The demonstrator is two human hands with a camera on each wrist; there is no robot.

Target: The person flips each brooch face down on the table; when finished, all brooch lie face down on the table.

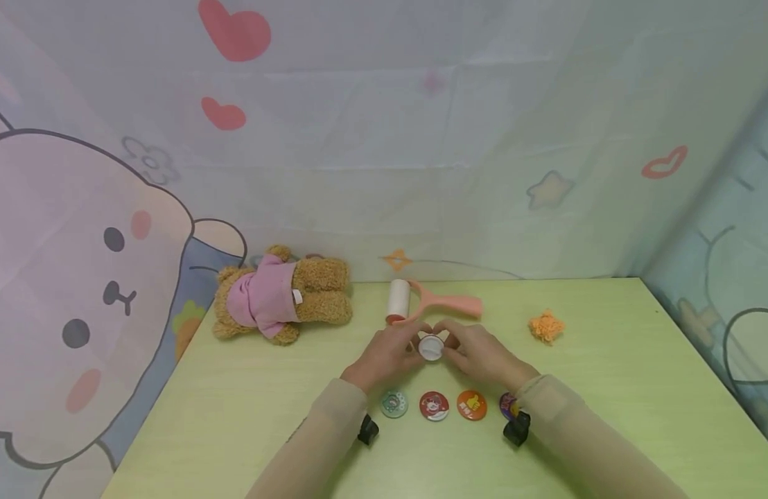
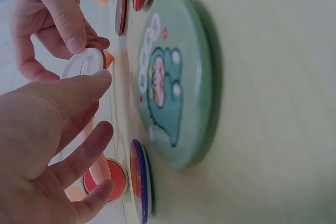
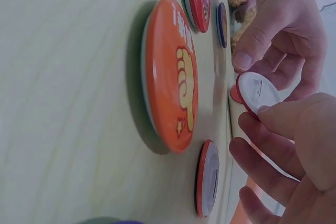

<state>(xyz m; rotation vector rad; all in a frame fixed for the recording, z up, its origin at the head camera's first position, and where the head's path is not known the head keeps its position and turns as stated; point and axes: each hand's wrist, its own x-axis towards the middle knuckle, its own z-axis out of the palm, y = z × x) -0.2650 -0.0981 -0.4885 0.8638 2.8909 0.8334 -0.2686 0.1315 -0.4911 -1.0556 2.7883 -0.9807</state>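
A round pin badge (image 1: pixel 430 348) is held between both hands, its white back with a pin turned upward and a red rim showing in the right wrist view. My left hand (image 1: pixel 393 353) pinches one edge; the thumb lies on the white back (image 2: pixel 86 62) in the left wrist view. From the other side my right hand (image 1: pixel 484 353) pinches the opposite edge. In front of the hands lie a green badge (image 1: pixel 394 403), a red badge (image 1: pixel 434 406), an orange badge (image 1: pixel 472 405) and a purple badge (image 1: pixel 509 405), the last partly covered by the right wrist.
Behind the hands lies a coral-handled lint roller (image 1: pixel 449 303). A teddy bear (image 1: pixel 274 294) in a pink top lies back left, an orange fuzzy star-shaped thing (image 1: pixel 547 326) at right. The wrist views show a blue-rimmed badge (image 2: pixel 139 182) and a face-down red-rimmed badge (image 3: pixel 208 178) beyond the row.
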